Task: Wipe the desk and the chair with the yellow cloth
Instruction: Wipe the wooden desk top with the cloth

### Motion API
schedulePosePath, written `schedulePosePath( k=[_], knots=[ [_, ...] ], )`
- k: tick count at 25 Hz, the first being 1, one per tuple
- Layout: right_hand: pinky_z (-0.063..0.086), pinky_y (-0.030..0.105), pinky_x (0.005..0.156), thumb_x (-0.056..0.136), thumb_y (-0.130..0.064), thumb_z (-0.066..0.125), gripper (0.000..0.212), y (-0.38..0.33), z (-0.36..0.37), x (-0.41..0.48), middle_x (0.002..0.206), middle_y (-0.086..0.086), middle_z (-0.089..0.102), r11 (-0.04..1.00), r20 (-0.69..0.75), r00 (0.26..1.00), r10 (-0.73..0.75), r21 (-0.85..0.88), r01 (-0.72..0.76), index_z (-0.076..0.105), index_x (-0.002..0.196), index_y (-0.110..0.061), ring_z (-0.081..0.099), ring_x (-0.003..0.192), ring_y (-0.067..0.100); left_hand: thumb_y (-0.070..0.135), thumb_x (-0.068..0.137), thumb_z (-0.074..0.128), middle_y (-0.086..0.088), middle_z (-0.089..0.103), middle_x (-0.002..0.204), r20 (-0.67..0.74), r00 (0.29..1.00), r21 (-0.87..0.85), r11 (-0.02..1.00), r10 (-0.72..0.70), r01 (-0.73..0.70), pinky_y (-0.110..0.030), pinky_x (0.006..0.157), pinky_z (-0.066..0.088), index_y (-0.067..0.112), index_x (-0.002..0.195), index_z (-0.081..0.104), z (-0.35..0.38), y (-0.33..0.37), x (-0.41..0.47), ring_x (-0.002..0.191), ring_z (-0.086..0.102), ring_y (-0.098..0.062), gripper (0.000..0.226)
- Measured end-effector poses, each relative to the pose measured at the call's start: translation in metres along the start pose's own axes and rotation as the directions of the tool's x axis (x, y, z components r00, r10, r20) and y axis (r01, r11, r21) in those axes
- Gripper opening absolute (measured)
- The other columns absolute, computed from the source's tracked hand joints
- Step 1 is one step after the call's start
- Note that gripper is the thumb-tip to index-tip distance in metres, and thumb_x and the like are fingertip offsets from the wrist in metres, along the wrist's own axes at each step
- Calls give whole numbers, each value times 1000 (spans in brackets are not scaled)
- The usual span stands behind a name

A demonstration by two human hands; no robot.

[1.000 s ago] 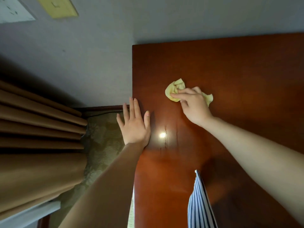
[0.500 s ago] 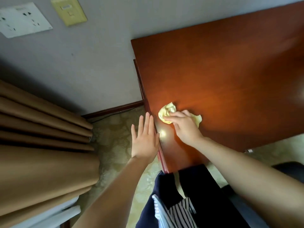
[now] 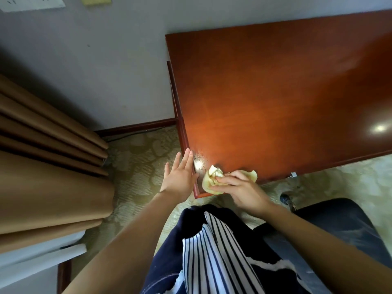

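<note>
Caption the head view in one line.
The right hand grips the yellow cloth on the near-left corner of the desk; the open left hand sits at its side edge.

Crumpled yellow cloth (image 3: 210, 177) (pale, bunched) on the glossy desk (image 3: 275, 92) — near-left corner.

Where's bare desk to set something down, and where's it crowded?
Most of the desk is bare: everything between the back edge, the front edge and the glare at right. Crowded only at the near left corner: right hand gripping the yellow cloth, left hand open beside the left edge.
</note>
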State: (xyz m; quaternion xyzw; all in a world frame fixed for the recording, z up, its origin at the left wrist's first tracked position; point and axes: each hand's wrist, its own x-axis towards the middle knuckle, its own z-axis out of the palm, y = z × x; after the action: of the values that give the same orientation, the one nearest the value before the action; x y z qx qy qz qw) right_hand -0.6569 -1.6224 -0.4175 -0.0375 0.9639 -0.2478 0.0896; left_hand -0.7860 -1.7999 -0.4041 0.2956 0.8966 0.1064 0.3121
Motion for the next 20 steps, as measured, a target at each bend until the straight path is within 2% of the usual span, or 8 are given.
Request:
schedulePosePath(
  k=[3,5,7,9,12,15,18,20],
  knots=[
    [52,41,83,68,26,58,74,25,-18,-4,128,1,59,996,-43,998,49,-66,-52,62,123,-24,51,107,26,51,96,42,10,-18,158,53,997,86,995,-53,48,-52,118,0,21,151,-11,-13,2,3,145,-19,-23,83],
    [50,39,87,75,23,56,71,37,-29,-4,133,1,55,983,-90,981,172,-48,-177,58,127,-25,47,110,24,61,87,49,9,-22,157,87,992,181,981,-88,71,-53,116,0,21,151,-11,-21,4,4,144,-20,-27,97],
    [45,33,90,85,15,51,57,50,-37,1,134,1,54,949,-178,935,306,-21,-314,58,128,-23,43,111,24,66,80,54,8,-22,157,102,987,242,966,-122,94,-54,115,-1,20,151,-14,-19,10,3,144,-20,-28,109],
    [41,31,92,91,7,48,48,54,-40,18,135,1,53,896,-285,856,432,24,-444,58,129,-21,40,110,25,68,75,57,6,-21,158,94,985,297,949,-143,109,-56,115,-2,19,149,-19,-15,14,1,144,-21,-28,117],
    [36,31,93,93,1,46,48,41,-34,50,140,0,47,830,-308,779,546,73,-552,51,134,-22,38,111,27,70,73,58,4,-22,157,67,981,354,924,-180,146,-56,116,-2,18,148,-21,-10,17,-1,144,-22,-28,121],
    [35,29,94,91,2,45,55,22,-27,65,145,-5,41,860,-240,829,504,51,-508,44,139,-25,35,115,25,72,72,57,2,-23,157,42,977,408,897,-208,173,-57,115,-3,19,148,-20,-9,21,2,143,-23,-28,121],
    [36,33,97,87,8,43,63,4,-20,64,145,-4,42,953,-166,940,298,-8,-303,44,139,-27,36,115,25,73,72,57,1,-21,158,28,975,438,879,-223,188,-57,114,-4,19,149,-19,-8,25,2,143,-23,-28,120],
    [36,34,96,84,13,42,68,-6,-14,58,143,-3,45,988,-102,983,151,-18,-154,46,138,-28,36,115,25,73,72,57,1,-20,158,16,973,458,866,-231,198,-57,113,-4,19,149,-18,-8,26,2,144,-22,-28,120]
  ],
)
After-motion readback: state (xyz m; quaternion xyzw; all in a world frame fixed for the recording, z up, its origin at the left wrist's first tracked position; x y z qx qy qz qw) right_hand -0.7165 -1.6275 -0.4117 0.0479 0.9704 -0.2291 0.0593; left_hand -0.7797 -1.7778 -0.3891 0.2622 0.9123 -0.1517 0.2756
